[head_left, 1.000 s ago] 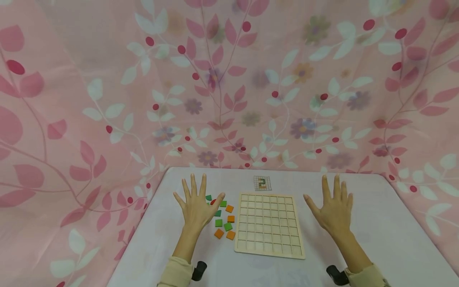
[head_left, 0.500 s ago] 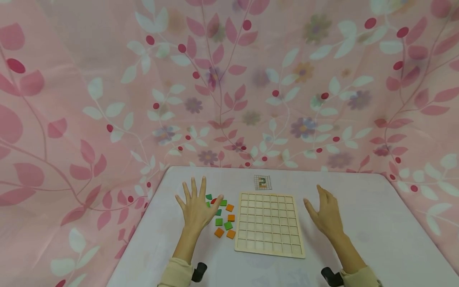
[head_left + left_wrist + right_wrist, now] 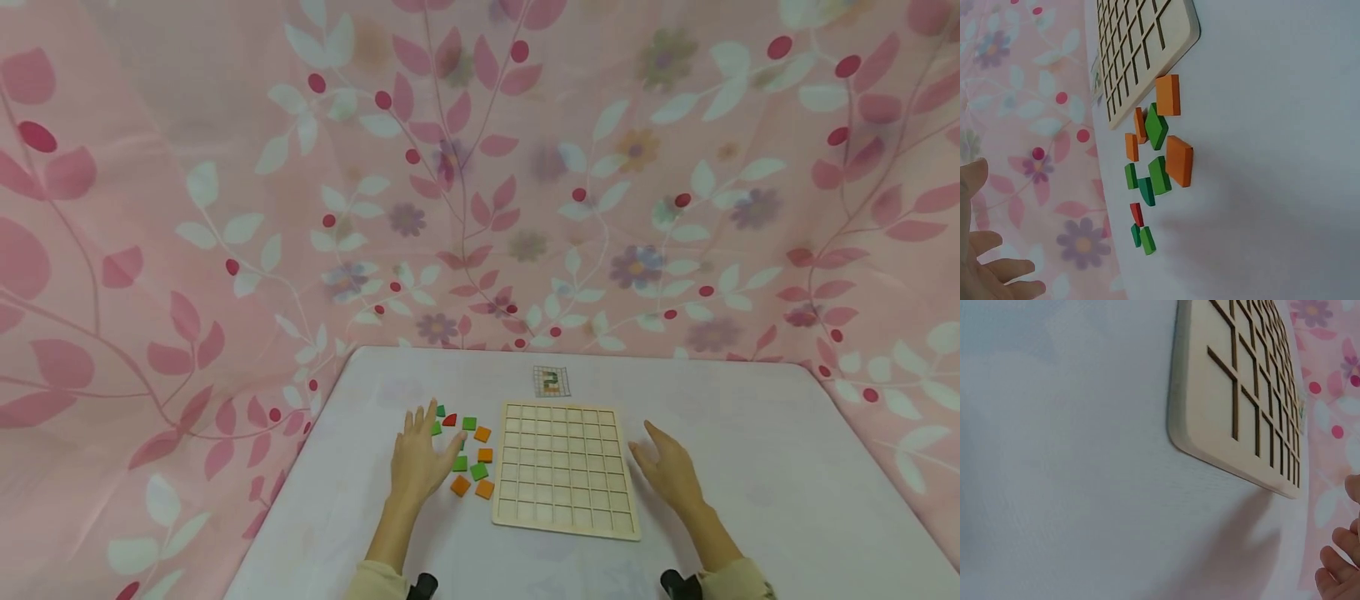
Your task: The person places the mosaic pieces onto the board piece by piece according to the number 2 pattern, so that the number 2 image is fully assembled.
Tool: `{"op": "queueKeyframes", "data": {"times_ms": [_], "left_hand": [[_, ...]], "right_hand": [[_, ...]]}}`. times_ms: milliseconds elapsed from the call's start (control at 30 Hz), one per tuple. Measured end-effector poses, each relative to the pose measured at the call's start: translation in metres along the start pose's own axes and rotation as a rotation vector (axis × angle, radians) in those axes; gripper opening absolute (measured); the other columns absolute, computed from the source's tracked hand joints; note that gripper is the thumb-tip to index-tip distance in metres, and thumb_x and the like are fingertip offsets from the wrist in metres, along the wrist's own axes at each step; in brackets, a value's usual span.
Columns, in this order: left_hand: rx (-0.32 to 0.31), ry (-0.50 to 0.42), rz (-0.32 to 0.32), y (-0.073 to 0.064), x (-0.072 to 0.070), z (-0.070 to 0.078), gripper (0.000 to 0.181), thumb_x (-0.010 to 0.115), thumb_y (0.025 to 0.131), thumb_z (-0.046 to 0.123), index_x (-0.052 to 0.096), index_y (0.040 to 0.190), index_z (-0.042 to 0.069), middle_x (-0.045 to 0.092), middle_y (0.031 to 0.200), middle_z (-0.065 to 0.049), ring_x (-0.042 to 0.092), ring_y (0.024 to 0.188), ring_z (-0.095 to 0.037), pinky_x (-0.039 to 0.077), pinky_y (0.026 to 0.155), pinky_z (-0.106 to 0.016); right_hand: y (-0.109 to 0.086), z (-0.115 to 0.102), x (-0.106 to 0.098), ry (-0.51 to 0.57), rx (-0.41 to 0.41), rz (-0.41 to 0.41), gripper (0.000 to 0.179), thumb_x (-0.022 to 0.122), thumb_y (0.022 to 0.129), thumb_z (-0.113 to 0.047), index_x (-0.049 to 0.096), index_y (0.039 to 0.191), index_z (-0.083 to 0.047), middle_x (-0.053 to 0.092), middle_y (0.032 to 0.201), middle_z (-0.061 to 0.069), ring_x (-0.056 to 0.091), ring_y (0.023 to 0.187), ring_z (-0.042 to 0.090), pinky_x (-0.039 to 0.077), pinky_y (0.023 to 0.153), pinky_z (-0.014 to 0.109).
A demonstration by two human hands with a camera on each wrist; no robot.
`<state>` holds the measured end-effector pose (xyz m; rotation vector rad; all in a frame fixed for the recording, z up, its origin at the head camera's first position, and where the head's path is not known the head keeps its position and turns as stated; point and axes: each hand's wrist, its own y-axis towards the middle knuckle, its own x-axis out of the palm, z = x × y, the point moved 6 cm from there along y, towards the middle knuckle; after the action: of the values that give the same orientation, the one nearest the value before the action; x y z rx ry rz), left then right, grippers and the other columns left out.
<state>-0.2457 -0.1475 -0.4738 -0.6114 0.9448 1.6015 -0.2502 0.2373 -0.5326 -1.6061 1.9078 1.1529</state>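
A square wooden grid board (image 3: 564,472) with rows of bare cells lies on the white table. To its left is a loose cluster of small flat tiles: green squares (image 3: 479,472), orange squares (image 3: 461,486), darker green pieces and a red quarter-round tile (image 3: 450,420). My left hand (image 3: 422,463) hovers at the cluster's left side, fingers relaxed, holding nothing, and covers part of a tile in the head view. Beside the board's right edge is my right hand (image 3: 671,472), thumb apart from loosely bent fingers, with nothing in it. The left wrist view shows the tiles standing apart from the left fingers (image 3: 1007,270).
A small card (image 3: 551,382) printed with a grid and a coloured figure lies behind the board. Pink floral cloth (image 3: 480,208) hangs around the table (image 3: 765,433) at the back and sides. A black wrist camera (image 3: 681,585) sits at the right sleeve.
Both hands have lowered from a spread-finger pose. The left hand's fingers have drawn together near the tiles; the right hand has turned and come closer to the board. Tiles and board stay put.
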Motion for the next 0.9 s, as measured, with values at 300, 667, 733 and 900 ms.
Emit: {"op": "queueKeyframes", "data": {"times_ms": [300,667,733,900], "left_hand": [[0.002,-0.205,-0.034,-0.009,0.017,-0.017,0.049,0.065,0.088,0.03,0.059,0.122,-0.004,0.067,0.101,-0.023,0.064,0.095,-0.038,0.049,0.084,-0.051],[0.061,-0.215,0.139,-0.005,0.025,-0.044,0.027,0.069,0.082,0.011,0.066,0.102,-0.008,0.069,0.089,-0.021,0.066,0.082,-0.035,0.054,0.071,-0.043],[0.045,-0.207,0.162,-0.004,0.027,-0.053,0.027,0.07,0.081,0.008,0.066,0.101,-0.008,0.068,0.092,-0.022,0.065,0.085,-0.035,0.053,0.074,-0.044],[-0.008,-0.178,0.202,0.002,0.031,-0.077,0.031,0.072,0.076,0.003,0.065,0.103,-0.01,0.065,0.1,-0.024,0.062,0.095,-0.04,0.048,0.084,-0.049]], "right_hand": [[-0.008,0.02,0.03,0.031,0.101,-0.135,0.054,0.056,0.094,-0.019,0.039,0.133,0.015,0.041,0.134,0.034,0.038,0.125,0.049,0.03,0.103,0.056],[-0.014,0.018,0.035,-0.03,-0.01,-0.143,0.052,0.057,0.09,-0.01,0.04,0.128,0.02,0.042,0.132,0.036,0.032,0.125,0.055,0.023,0.102,0.062],[-0.014,0.018,0.036,-0.029,-0.023,-0.144,0.052,0.057,0.09,-0.01,0.04,0.128,0.02,0.042,0.132,0.036,0.032,0.125,0.055,0.023,0.102,0.063],[-0.016,0.015,0.039,-0.033,-0.053,-0.129,0.05,0.058,0.089,-0.012,0.045,0.126,0.019,0.043,0.131,0.035,0.034,0.124,0.055,0.025,0.099,0.066]]}}
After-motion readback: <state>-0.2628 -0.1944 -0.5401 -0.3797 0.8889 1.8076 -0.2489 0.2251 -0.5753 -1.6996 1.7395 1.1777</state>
